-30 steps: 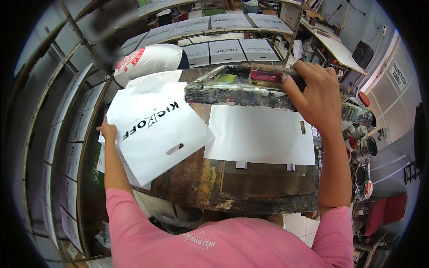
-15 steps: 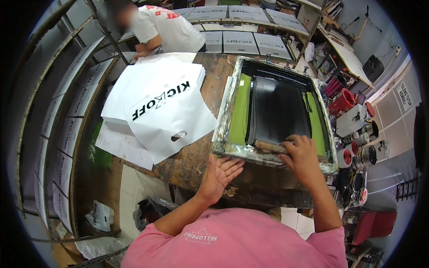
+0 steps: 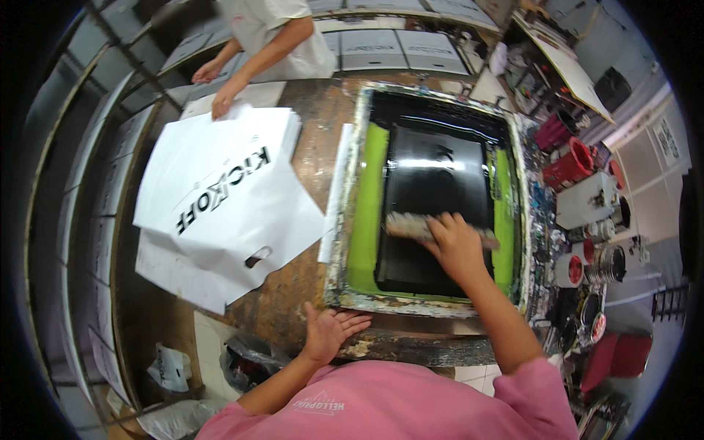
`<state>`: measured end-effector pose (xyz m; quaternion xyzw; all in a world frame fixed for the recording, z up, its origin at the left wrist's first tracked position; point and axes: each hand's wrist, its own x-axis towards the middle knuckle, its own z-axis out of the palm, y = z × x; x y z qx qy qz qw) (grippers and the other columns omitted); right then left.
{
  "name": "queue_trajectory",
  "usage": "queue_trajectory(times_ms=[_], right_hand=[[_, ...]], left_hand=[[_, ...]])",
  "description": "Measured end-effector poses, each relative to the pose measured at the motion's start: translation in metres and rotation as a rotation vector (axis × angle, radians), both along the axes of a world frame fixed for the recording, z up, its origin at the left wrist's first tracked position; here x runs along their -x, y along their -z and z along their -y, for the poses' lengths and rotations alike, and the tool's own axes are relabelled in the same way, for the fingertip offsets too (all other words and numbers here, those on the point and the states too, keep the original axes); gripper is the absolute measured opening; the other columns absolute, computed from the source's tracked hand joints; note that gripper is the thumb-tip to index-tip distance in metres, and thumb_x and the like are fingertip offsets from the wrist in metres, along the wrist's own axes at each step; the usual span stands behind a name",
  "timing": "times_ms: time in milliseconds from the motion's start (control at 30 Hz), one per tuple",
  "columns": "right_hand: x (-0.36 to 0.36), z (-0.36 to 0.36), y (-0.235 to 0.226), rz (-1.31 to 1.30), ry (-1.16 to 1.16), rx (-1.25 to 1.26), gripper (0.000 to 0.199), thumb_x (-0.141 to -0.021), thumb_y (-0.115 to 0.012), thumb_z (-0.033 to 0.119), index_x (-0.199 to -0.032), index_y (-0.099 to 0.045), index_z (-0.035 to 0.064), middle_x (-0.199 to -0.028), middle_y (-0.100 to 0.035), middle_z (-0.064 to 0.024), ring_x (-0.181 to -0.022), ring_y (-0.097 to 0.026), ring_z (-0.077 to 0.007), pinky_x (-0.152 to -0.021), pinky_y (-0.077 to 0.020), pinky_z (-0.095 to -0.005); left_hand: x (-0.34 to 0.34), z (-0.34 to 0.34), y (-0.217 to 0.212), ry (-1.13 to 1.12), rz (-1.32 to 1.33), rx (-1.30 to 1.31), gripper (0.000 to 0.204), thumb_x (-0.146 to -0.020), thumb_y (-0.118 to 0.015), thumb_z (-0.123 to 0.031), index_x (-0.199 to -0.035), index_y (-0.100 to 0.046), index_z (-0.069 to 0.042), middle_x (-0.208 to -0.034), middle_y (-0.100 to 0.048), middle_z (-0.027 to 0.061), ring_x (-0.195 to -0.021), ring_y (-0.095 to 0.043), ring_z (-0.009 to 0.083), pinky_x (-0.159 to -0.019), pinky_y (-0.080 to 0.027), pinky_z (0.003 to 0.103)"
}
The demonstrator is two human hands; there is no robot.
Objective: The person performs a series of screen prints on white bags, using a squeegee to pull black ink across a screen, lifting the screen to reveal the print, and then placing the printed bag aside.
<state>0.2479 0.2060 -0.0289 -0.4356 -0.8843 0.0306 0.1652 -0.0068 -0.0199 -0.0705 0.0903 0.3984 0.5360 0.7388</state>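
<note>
My right hand (image 3: 456, 249) is closed around the wooden handle of a squeegee (image 3: 408, 226), which lies across the black ink (image 3: 433, 198) in a screen printing frame (image 3: 396, 303). Bands of green (image 3: 369, 191) run along both sides of the inked area. Palm up and fingers stretched, my left hand (image 3: 328, 334) holds nothing; it is by the frame's near left corner. To the left, white bags (image 3: 213, 176) with black print lie in a pile, the top one with a cut-out handle hole.
Across the table, a co-worker's hand (image 3: 226, 100) touches the pile's far edge. Racks (image 3: 106, 242) of printed white sheets stand at the left. Paint cans and tubs (image 3: 568, 165) crowd the right side. The worn wooden table (image 3: 282, 293) ends just before me.
The squeegee in my right hand has moved away from the frame's near edge onto the inked area. The frame now lies lower, flatter. The co-worker's hand has reached the bag pile.
</note>
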Motion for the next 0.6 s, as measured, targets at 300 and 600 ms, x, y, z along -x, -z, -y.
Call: queue_trajectory(times_ms=[300,600], right_hand=[[0.021,-0.207,0.019,0.049,0.035,-0.140,0.039,-0.093,-0.069,0.048,-0.101,-0.070,0.0101,-0.103,-0.067,-0.0104,-0.099,-0.067,-0.0325,-0.077,-0.0574,-0.0478],[0.012,-0.260,0.007,0.061,0.011,-0.116,0.048,-0.095,-0.061,0.060,-0.102,-0.071,0.0137,-0.097,-0.070,-0.0111,-0.098,-0.070,-0.0349,-0.079,-0.0558,-0.0517]], left_hand=[[0.008,0.007,0.015,0.003,0.006,-0.054,0.124,-0.083,-0.028,-0.097,-0.144,-0.031,0.011,-0.131,-0.059,0.0312,-0.138,-0.048,0.0532,-0.122,-0.031,0.066],[0.024,0.004,0.034,0.096,0.302,-0.337,0.116,-0.084,-0.026,-0.097,-0.156,-0.044,-0.007,-0.155,-0.050,0.0238,-0.144,-0.045,0.0457,-0.123,-0.024,0.068]])
